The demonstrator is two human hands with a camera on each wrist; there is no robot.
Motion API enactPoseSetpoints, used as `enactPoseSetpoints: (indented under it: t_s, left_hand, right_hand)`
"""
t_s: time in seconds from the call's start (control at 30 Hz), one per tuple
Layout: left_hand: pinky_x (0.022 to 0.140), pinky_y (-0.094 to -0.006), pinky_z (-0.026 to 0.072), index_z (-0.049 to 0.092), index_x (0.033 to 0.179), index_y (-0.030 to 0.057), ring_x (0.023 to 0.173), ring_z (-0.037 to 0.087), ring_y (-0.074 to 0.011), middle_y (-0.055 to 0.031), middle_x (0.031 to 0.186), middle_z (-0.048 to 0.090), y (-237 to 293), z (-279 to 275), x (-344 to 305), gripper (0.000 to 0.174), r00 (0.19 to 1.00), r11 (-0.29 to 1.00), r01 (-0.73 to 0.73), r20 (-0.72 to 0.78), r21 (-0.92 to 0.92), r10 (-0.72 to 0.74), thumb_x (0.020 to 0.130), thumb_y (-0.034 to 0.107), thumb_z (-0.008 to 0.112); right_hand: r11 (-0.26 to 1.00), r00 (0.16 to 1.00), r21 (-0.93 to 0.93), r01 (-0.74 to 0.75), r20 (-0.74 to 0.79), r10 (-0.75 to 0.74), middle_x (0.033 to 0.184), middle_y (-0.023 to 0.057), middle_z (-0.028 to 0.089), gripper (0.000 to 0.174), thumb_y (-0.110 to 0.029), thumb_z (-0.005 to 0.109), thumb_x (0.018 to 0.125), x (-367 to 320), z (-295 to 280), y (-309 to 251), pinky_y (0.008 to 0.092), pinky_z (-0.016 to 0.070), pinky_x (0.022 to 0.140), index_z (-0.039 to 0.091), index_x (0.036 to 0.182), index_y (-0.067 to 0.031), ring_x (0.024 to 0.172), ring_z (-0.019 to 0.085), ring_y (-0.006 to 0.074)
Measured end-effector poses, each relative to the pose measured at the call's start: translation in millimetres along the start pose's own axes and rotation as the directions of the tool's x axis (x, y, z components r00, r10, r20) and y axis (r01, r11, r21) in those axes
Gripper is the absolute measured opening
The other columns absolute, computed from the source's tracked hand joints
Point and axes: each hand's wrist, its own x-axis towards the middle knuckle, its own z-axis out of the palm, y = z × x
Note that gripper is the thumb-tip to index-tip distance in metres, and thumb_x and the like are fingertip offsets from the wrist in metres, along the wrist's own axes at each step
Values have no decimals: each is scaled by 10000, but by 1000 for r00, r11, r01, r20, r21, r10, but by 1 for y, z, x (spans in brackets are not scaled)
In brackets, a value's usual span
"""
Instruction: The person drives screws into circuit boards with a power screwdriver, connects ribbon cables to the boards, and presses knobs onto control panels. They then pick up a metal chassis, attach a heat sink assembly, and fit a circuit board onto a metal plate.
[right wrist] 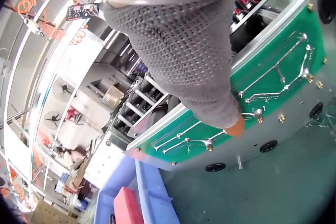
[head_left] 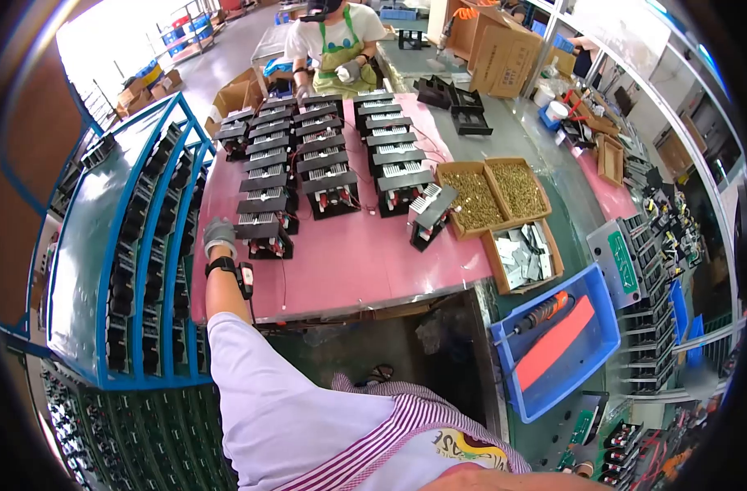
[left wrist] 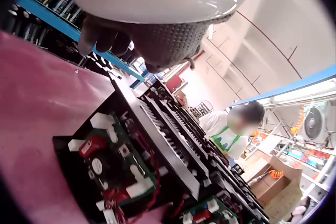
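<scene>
In the head view, my gloved left hand (head_left: 220, 235) is beside the front-left black module (head_left: 263, 237) on the pink table mat. The left wrist view shows this hand (left wrist: 152, 40) with loosely bent fingers and nothing visible in them, above a module with a green circuit board (left wrist: 123, 155). My gloved right hand (right wrist: 184, 66) points down in the right wrist view, a bare fingertip (right wrist: 237, 128) at a long green panel (right wrist: 278, 77) with metal tracks. Whether it touches the panel cannot be told, and its other fingers are hidden. The head view does not clearly show it.
Rows of modules (head_left: 265, 178) cover much of the mat. Right of them are cardboard trays of small brass parts (head_left: 472, 196), a box of metal plates (head_left: 522, 255) and a blue bin (head_left: 607, 327) holding a screwdriver (head_left: 544, 311). A blue rack (head_left: 112, 270) stands left; a person (head_left: 341, 45) is opposite.
</scene>
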Motion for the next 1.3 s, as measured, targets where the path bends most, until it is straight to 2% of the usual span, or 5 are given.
enactPoseSetpoints:
  t_s: [0.37,0.83,0.93,1.03,1.3]
  left_hand:
    - [734,-365,424,592,966,1,788,565,-289,-150,835,610,-55,106,107,460,932,792,-266,64,-550,358,885,415,409]
    - [782,-391,469,584,966,29,875,595,-331,-189,914,624,-23,58,47,220,824,745,-548,97,381,558,889,166,431]
    - [776,-385,457,581,984,23,890,589,-328,-186,919,620,-9,27,8,246,988,649,114,155,-752,5,861,208,473]
    - [677,-358,462,589,977,34,800,577,-271,-137,854,593,-27,30,17,218,882,865,-448,-273,-226,385,778,121,569]
    - [625,-299,411,570,981,12,731,503,-194,-78,808,549,91,-90,-166,208,743,474,-636,-316,-609,590,816,138,557]
  right_hand:
    - [994,994,-71,-84,-79,78,1144,243,514,956,-65,738,517,-75,29,-55,346,451,823,245,1327,53,990,556,316]
    - [999,985,22,29,-173,-24,1150,254,514,857,-93,726,573,-39,50,-8,360,425,860,296,1303,38,1020,546,335]
    - [995,992,87,56,-115,-46,1142,265,514,854,-120,751,566,-67,38,-31,371,420,872,317,1280,58,1043,533,344]
    - [986,956,-44,159,-242,-165,1088,261,542,873,-207,823,497,-33,58,9,392,438,862,382,1190,90,1014,544,370]
    - [929,947,315,195,-308,-94,994,206,600,676,-213,757,492,-193,-21,22,386,447,808,524,1099,-28,934,571,341]
